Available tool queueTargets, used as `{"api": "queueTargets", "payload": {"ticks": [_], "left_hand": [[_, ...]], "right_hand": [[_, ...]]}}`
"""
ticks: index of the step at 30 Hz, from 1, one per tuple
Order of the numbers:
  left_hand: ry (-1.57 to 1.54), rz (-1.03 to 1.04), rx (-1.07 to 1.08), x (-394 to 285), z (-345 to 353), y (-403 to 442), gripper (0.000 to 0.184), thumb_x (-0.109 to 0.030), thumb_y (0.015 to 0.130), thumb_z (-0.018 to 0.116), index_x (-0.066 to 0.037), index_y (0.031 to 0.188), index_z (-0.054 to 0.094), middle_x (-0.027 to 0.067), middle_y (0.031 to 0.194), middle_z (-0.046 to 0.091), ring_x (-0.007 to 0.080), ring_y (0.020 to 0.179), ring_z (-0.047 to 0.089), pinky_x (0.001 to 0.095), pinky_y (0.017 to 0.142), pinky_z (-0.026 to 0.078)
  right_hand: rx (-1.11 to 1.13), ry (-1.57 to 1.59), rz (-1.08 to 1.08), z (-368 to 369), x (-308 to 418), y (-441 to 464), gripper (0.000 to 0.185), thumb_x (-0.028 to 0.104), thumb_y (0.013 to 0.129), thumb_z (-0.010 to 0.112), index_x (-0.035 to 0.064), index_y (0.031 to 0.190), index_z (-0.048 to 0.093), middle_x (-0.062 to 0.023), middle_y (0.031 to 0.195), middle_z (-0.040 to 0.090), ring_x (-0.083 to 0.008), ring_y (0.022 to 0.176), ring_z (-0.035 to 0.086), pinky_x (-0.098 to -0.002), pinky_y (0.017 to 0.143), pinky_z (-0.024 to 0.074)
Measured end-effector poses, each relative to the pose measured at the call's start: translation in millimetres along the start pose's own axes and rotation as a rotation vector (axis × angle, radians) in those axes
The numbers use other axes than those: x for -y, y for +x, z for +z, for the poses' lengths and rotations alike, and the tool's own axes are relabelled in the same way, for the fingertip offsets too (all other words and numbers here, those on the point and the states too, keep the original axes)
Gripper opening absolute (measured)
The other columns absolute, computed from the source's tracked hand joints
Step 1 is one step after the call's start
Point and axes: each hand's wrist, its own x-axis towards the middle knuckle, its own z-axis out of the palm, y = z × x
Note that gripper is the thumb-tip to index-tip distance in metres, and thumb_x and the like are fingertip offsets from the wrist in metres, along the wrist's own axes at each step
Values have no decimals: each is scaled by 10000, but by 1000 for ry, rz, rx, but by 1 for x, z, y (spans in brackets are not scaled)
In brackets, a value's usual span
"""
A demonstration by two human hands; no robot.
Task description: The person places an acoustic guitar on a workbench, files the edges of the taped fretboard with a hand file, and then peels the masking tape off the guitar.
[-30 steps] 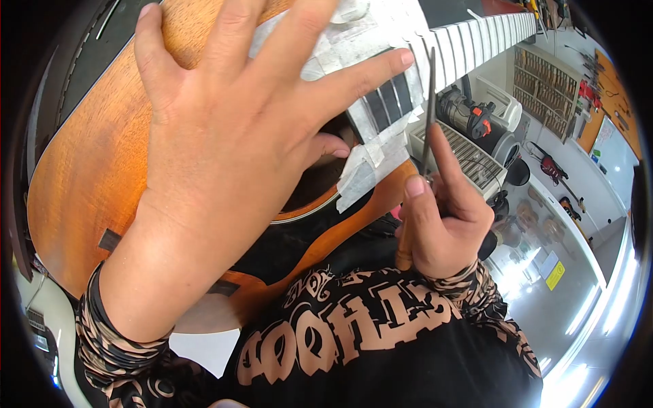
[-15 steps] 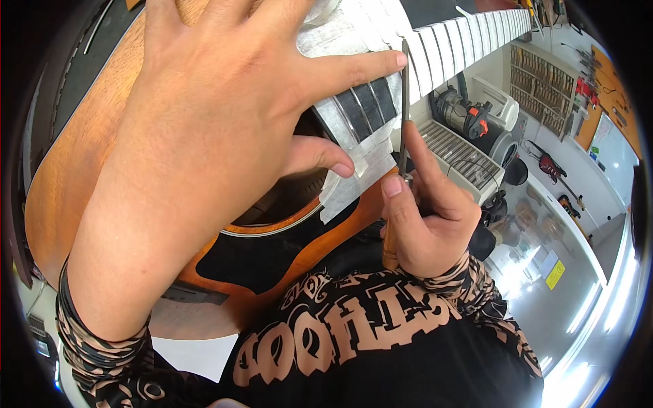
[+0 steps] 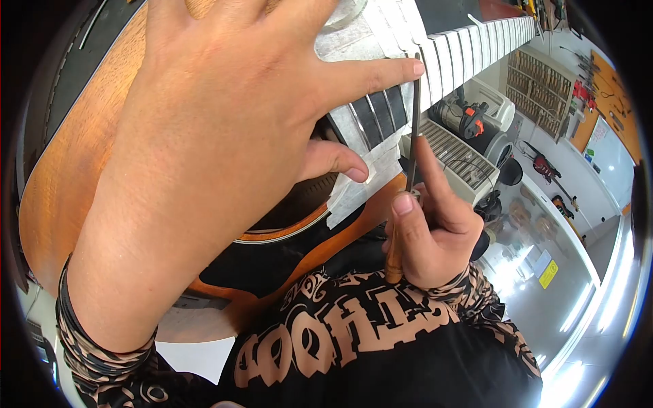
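An acoustic guitar (image 3: 64, 177) lies in front of me, its fretboard (image 3: 379, 112) partly covered with pale masking tape (image 3: 367, 187). My left hand (image 3: 218, 122) spreads over the body and soundhole, fingers apart. One outstretched fingertip rests on the far end of a narrow metal file (image 3: 414, 122), and the thumb touches the tape. In my right hand (image 3: 435, 238) is the file's wooden handle (image 3: 394, 264), with the index finger stretched along the blade. The file lies across the fretboard, beside a fret. My left hand hides much of the guitar top.
The taped neck (image 3: 476, 47) runs to the upper right. Beyond it are a machine with orange knobs (image 3: 469, 119), a ribbed light-coloured unit (image 3: 459, 153) and a tool rack (image 3: 541, 81). Guitars (image 3: 541, 160) hang on the right wall above a shiny worktop (image 3: 544, 238).
The view has shifted a little. Both hands and the file sit slightly lower and further right in the picture, with the file drawn slightly towards me. The grip looks the same.
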Motion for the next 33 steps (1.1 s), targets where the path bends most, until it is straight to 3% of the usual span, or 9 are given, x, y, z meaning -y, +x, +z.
{"api": "queueTargets", "payload": {"ticks": [5, 10, 12, 14, 18, 19, 22, 23, 33], "left_hand": [[0, 8, -5, 0, 2, 0, 386, -282, 845, 746, -172, 1205, 658, 76, 1177, 639, 186, 1027, 584, 332, 874, 438], [-4, 9, -13, 0, 3, -1, 379, -279, 849, 745, -163, 1200, 661, 78, 1170, 644, 185, 1017, 590, 327, 868, 443], [-5, 13, -13, 1, 2, 0, 377, -277, 850, 745, -160, 1198, 662, 79, 1168, 646, 184, 1013, 592, 326, 866, 445], [-13, 15, -11, 0, 3, 1, 374, -276, 852, 745, -156, 1197, 663, 80, 1165, 648, 184, 1010, 595, 324, 863, 446], [-6, 24, -3, 1, 1, 5, 369, -274, 854, 744, -149, 1193, 665, 81, 1160, 652, 183, 1002, 600, 321, 858, 450], [-5, 26, -1, 1, 0, 5, 368, -273, 855, 744, -148, 1192, 666, 82, 1158, 653, 183, 1000, 601, 320, 857, 451], [4, 32, 10, 0, 0, 10, 364, -271, 857, 743, -143, 1189, 668, 83, 1154, 656, 182, 995, 605, 317, 853, 453], [8, 38, 12, 0, -1, 13, 363, -271, 858, 743, -141, 1189, 668, 84, 1153, 657, 182, 993, 606, 317, 852, 454], [9, 28, 25, 3, -1, 19, 351, -264, 865, 742, -124, 1180, 674, 88, 1139, 667, 179, 974, 618, 308, 839, 463]], "right_hand": [[-68, -106, -86, 13, 2, 15, 459, -29, 896, 656, -73, 1343, 560, 57, 593, 554, 17, 529, 468, -152, 513, 367], [9, 511, 286, 5, 34, 33, 564, 109, 1000, 563, -36, 1499, 343, -32, 646, 580, -84, 493, 545, -207, 466, 449], [126, 520, 174, -8, 17, 26, 596, 145, 1016, 530, -24, 1527, 275, -65, 688, 593, -114, 490, 551, -218, 456, 467], [88, 555, 84, -13, 11, 15, 590, 132, 1004, 535, -28, 1519, 296, -62, 684, 590, -110, 496, 552, -213, 455, 463], [40, 285, 185, -23, 15, 7, 584, 75, 971, 561, -50, 1496, 338, -21, 680, 605, -67, 513, 547, -198, 473, 442], [5, 210, 81, -22, 4, 6, 543, 25, 935, 611, -73, 1441, 436, 31, 655, 576, -8, 538, 493, -165, 513, 390], [-36, 44, 90, -18, 1, 12, 489, -9, 897, 654, -87, 1364, 530, 65, 639, 527, 23, 564, 421, -148, 540, 333], [-22, -10, -24, -18, -3, 16, 465, -30, 868, 678, -88, 1318, 575, 77, 634, 490, 27, 579, 378, -144, 547, 304], [-20, -81, -69, -7, 0, 20, 452, -21, 855, 694, -26, 1302, 621, -1, 634, 599, 13, 546, 451, -145, 561, 385]]}}
